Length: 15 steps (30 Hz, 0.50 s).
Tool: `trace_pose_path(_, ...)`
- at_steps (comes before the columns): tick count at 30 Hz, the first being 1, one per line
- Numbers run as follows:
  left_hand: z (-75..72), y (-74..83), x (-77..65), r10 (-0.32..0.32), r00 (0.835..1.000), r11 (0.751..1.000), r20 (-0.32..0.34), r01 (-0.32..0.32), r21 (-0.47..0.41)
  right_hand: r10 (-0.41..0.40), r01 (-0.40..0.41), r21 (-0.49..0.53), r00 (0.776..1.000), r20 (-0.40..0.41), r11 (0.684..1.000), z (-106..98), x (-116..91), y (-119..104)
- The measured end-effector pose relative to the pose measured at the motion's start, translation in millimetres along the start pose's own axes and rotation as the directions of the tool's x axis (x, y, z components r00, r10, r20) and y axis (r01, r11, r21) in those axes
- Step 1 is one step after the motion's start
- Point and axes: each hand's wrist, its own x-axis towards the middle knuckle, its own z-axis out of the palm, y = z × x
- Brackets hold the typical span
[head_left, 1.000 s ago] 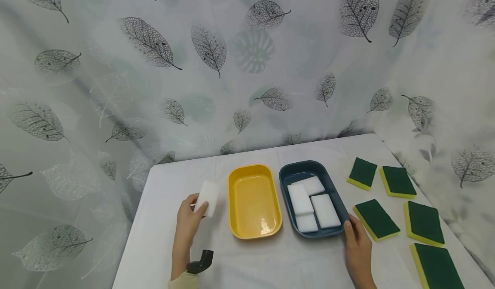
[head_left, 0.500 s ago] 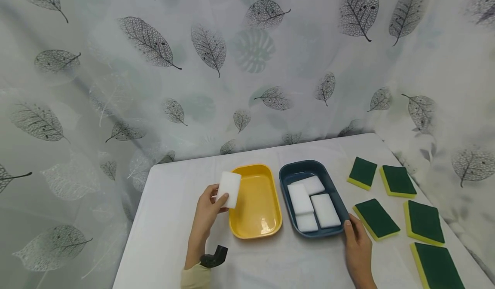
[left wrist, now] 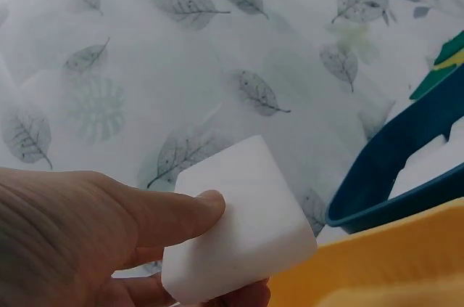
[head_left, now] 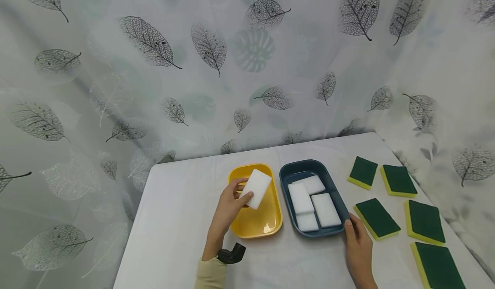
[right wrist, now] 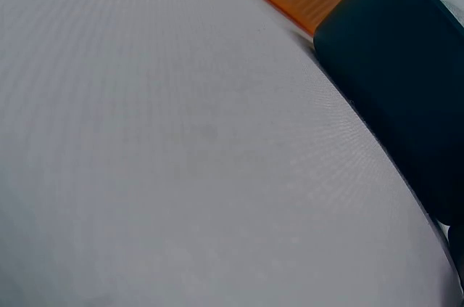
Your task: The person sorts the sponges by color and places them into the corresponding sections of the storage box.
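In the head view, my left hand [head_left: 228, 207] pinches a white melamine sponge [head_left: 259, 187] between thumb and fingers, tilted above the yellow tray [head_left: 267, 222]. The left wrist view shows the thumb lying across the top face of this sponge [left wrist: 243, 213]. To the right stands a dark blue tray [head_left: 303, 168] with several white sponges [head_left: 326, 210] in it, some overlapping. My right hand [head_left: 359, 250] holds that tray at its near right corner, thumb by the rim. The right wrist view catches only the outer side of the blue tray [right wrist: 391, 82]; the hand hardly shows there.
Several green-and-yellow scouring sponges [head_left: 377, 218] lie apart on the right side of the white-covered table [head_left: 170, 220]. A leaf-patterned curtain [head_left: 216, 108] hangs behind the table and along its sides.
My left hand has carried the white sponge rightward, from the table left of the yellow tray to over that tray. The right hand and the blue tray have stayed put.
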Motion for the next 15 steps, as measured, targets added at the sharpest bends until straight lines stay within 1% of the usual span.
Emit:
trace_pose_path(2, 7.0, 3.7, 1.2, 0.009, 1.0, 1.0, 0.018, -0.009, 0.002, -0.003, 0.003, 0.0, 1.0, -0.002, 1.0, 0.2, -0.1, -0.7)
trace_pose_path(8, 34.0, 11.3, 4.1, 0.011, 0.999, 0.999, 0.053, -0.008, -0.04, -0.005, 0.004, -0.006, 1.0, -0.009, 1.0, 0.9, 0.0, -1.8)
trace_pose_path(15, 71.4, 15.2, 7.8, 0.007, 0.997, 1.0, 0.08, -0.006, -0.014, -0.008, 0.008, 0.001, 1.0, -0.01, 1.0, 1.0, 0.8, -0.1)
